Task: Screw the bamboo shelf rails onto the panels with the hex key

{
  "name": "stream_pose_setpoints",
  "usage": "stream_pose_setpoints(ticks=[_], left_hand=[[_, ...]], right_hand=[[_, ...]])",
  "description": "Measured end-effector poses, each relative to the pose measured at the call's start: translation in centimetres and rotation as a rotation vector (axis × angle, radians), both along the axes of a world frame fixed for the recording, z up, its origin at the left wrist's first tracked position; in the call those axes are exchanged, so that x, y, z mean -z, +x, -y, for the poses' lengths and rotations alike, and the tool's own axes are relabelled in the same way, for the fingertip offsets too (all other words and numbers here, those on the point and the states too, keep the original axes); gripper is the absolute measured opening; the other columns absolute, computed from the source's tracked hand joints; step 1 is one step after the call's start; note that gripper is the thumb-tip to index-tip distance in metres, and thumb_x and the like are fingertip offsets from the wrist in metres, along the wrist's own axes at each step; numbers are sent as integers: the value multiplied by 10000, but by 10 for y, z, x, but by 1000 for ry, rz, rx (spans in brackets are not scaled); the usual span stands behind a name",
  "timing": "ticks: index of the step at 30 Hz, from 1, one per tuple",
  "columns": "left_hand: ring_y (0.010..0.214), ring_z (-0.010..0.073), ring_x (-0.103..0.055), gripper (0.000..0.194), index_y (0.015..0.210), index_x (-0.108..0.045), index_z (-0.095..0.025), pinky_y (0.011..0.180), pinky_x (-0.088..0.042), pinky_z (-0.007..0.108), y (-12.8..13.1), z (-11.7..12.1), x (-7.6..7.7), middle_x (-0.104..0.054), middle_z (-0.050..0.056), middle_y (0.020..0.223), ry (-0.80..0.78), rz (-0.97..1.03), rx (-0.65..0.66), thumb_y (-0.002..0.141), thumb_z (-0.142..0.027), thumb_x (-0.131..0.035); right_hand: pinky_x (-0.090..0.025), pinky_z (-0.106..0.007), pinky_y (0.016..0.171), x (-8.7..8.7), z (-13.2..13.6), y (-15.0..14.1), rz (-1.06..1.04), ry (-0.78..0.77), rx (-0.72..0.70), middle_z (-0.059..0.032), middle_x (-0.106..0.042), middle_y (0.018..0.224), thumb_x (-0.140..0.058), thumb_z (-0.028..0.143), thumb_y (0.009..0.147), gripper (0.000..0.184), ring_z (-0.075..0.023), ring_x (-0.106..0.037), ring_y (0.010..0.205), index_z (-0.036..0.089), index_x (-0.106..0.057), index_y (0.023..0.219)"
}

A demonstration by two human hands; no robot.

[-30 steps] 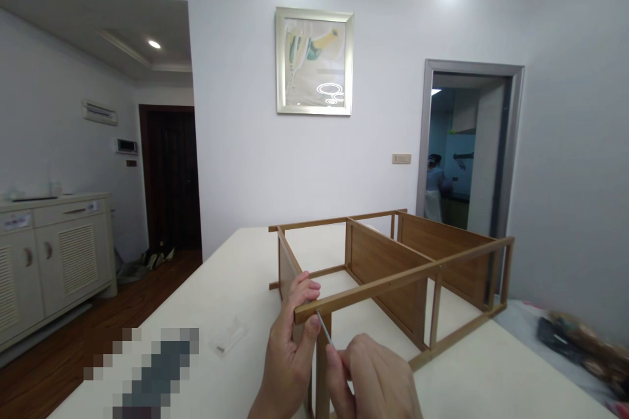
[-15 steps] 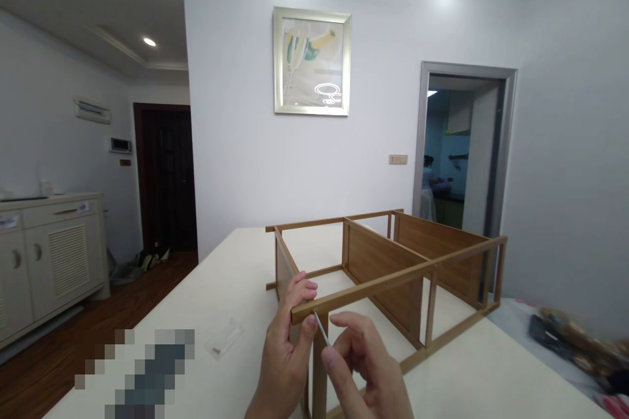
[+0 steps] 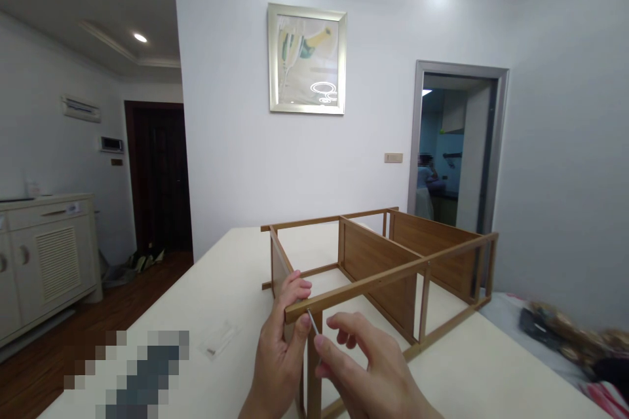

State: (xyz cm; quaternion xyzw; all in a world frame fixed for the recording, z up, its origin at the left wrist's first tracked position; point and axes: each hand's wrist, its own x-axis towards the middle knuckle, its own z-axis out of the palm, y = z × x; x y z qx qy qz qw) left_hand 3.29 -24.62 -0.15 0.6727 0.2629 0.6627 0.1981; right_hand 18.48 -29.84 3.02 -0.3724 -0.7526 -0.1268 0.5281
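A wooden shelf frame (image 3: pixel 361 285) lies on its side on the white table (image 3: pixel 236 288). My left hand (image 3: pixel 282 340) is wrapped round its near corner, with the thumb below the rail and the fingers over it. A thin metal hex key (image 3: pixel 313 322) slants down from a hole in that corner, its tip touching the wood. My right hand (image 3: pixel 368 360) has the thumb against the lower end of the key, while the index finger is lifted and curved away from it. Part of the key is hidden by the right hand.
A small clear plastic bag (image 3: pixel 219 339) with a tiny piece of hardware lies left of my hands. A blurred-out dark item (image 3: pixel 152 373) sits on the near left. Bundled things (image 3: pixel 565 327) lie beyond the right table edge. A person (image 3: pixel 426 183) stands in the far doorway.
My right hand has opened from a closed grip, its index finger lifting off the hex key while the thumb stays on it. My left hand keeps its hold. The view has shifted slightly.
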Motion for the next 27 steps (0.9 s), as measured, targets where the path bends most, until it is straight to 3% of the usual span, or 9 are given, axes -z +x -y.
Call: stream_pose_setpoints(ticks=[2,7,10,13,16,19,22,27], left_hand=[[1365,261,-414,239,1142,-587,-227,1123,-334,473,0,1,0,-612,89,1277,-7,11,2,924,-292,-513],[1373,252,-402,243,1153,-580,-231,1124,-341,458,-1,1,1,-597,87,1298,-23,-2,-5,930,-301,-511],[1378,258,-393,250,1153,-581,-231,1133,-327,464,-1,0,3,-581,87,1321,-35,-3,-12,924,-312,-523],[1372,260,-403,251,1154,-580,-240,1134,-328,469,0,-1,4,-588,78,1318,-41,-1,-14,920,-316,-528],[1357,259,-426,245,1146,-582,-246,1132,-330,473,0,-2,4,-607,72,1296,-29,3,-18,919,-319,-526],[1362,261,-419,246,1143,-587,-251,1137,-322,474,-1,-1,4,-608,68,1300,-23,10,-9,917,-326,-528],[1368,256,-411,259,1161,-581,-254,1137,-324,467,-1,-1,4,-603,67,1309,-27,5,-5,918,-323,-526],[1363,240,-419,247,1156,-575,-263,1128,-342,442,-1,-2,5,-603,53,1310,-20,-9,-11,920,-312,-524]], right_hand=[[-540,-225,548,-3,1,-5,-13,-23,26,48,-658,639,-635,300,865,81,-138,-643,576,268,-581,915],[-521,-246,570,-3,1,-13,12,156,3,14,-654,697,-518,187,914,68,-130,-619,576,217,-543,970],[-490,-262,566,-3,0,-14,132,281,4,-27,-658,740,-503,90,903,122,-140,-612,622,181,-548,971],[-455,-292,536,-3,-1,-16,266,416,12,-66,-637,725,-523,109,900,53,-164,-576,625,140,-556,928],[-430,-284,520,0,-2,-25,210,443,97,-37,-586,648,-498,138,918,72,-154,-548,585,156,-536,859],[-384,-263,482,3,-1,-37,62,414,201,5,-523,584,-434,154,949,186,-130,-516,516,195,-490,776],[-365,-263,464,4,3,-45,-65,289,240,15,-504,581,-360,191,980,244,-124,-492,477,211,-465,761],[-413,-221,475,2,12,-43,-164,16,72,12,-567,646,-356,232,986,180,-128,-559,527,221,-511,896]])
